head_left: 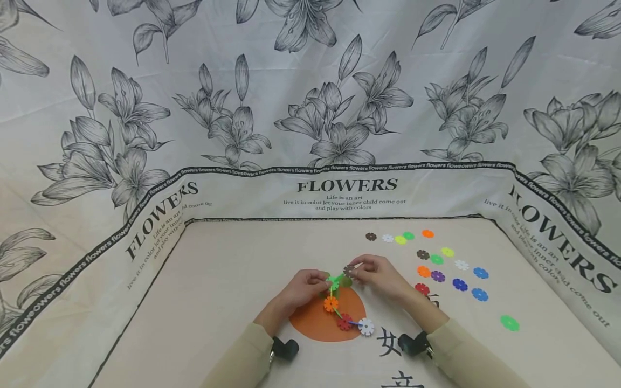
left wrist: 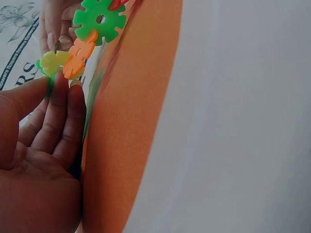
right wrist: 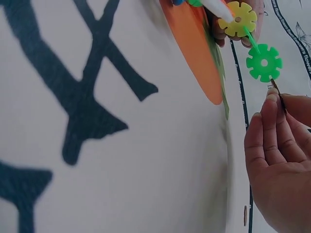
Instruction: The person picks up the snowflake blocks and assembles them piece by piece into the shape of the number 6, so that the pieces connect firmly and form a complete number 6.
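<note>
Near the middle of the table, my left hand [head_left: 303,289] pinches a chain of notched plastic snowflake discs. Its orange disc [head_left: 331,304], red disc [head_left: 344,322] and white disc [head_left: 366,326] trail down toward me. Between the left thumb and fingers is a thin green disc [left wrist: 50,86] seen edge-on, beside a yellow disc [left wrist: 47,63]. My right hand [head_left: 380,274] pinches a brown disc [right wrist: 279,95] between thumb and fingertips. Its edge is right at the rim of the green disc [right wrist: 255,63] at the chain's far end.
An orange carrot picture [head_left: 315,326] is printed on the tablecloth under the chain. Loose snowflake discs in many colours lie at the right, among them a purple disc [head_left: 438,276] and a separate green disc [head_left: 510,323]. A flower-printed curtain [head_left: 262,194] stands behind.
</note>
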A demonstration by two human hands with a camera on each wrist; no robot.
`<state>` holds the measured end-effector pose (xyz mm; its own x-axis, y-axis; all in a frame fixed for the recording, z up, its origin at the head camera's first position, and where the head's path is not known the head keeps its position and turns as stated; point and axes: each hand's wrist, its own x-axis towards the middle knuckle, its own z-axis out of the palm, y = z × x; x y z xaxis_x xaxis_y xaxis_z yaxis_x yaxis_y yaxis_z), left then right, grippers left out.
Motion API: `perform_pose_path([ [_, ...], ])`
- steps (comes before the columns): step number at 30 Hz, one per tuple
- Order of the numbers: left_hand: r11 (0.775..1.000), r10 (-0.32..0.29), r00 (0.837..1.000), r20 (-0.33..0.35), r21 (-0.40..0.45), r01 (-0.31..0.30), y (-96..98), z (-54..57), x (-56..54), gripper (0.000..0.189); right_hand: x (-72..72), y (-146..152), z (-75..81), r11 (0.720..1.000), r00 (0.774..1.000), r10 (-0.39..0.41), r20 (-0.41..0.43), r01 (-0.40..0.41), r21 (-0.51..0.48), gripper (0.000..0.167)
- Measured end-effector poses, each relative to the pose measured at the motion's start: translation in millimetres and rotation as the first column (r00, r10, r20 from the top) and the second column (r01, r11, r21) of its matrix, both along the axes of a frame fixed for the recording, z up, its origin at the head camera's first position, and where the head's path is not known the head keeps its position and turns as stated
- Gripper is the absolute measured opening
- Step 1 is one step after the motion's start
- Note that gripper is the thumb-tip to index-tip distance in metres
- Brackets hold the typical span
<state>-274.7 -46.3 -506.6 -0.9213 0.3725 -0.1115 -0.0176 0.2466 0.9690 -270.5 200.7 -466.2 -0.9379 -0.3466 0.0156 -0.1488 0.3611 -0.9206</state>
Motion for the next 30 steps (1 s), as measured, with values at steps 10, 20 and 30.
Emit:
perform_pose_path([
  [10, 1.0, 0.007, 1.0, 0.011, 0.014, -0.007, 0.4, -0.5, 0.3, 0.023, -1.4, -2.3, -4.6, 1.0, 1.0, 0.016, -0.007, -0.016, -0.017, 0.026],
  [20, 1.0, 0.02, 1.0, -0.009, -0.013, -0.02, 1.9, -1.1, -1.2, 0.02, -4.7, -1.6, -10.8, 0.998, 1.0, 0.018, 0.002, -0.018, -0.068, 0.025],
  [30, 0.999, 0.033, 0.999, -0.019, 0.001, -0.033, 2.3, -2.5, 1.0, 0.017, -4.9, -3.9, -20.0, 0.986, 0.998, -0.001, 0.067, 0.012, -0.167, 0.03],
])
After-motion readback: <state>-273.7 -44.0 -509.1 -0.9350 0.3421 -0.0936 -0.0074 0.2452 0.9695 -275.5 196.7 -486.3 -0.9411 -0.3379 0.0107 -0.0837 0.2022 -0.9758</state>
